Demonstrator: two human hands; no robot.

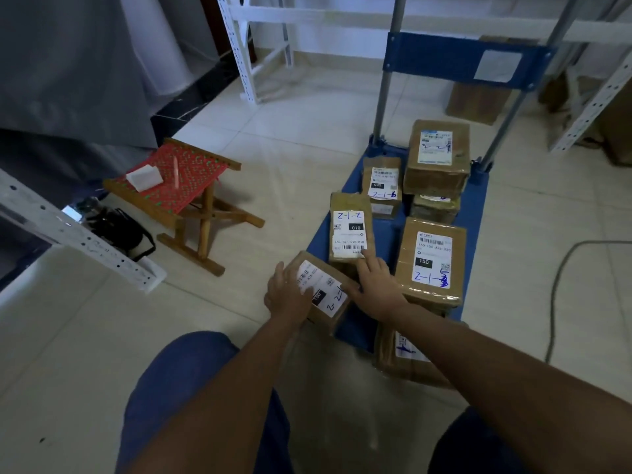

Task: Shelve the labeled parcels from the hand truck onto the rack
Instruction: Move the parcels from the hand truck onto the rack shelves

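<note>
Head view, looking down over the person's knees. Left hand grips the near-left side of a small brown parcel; fingers lie over its white label, thumb side hidden behind the box edge. Right hand sits on that parcel's right edge, thumb against it, while the fingers reach forward onto the label of the 2-1-2 parcel just beyond. Whether the right hand actually clamps the small parcel cannot be told; fingers look fairly straight.

The small parcel is tilted, hanging over the front-left corner of the blue hand truck; its underside is hidden.

Right of the right hand: a large parcel marked 150, handwriting partly smudged. Beyond the hands: a narrow parcel and a stacked pair, the lower box mostly covered. Under the right forearm, another parcel, label largely hidden.

Far left of the left hand: folding stool with a white pad and pen on it. White rack uprights are cut off at the top edge.
</note>
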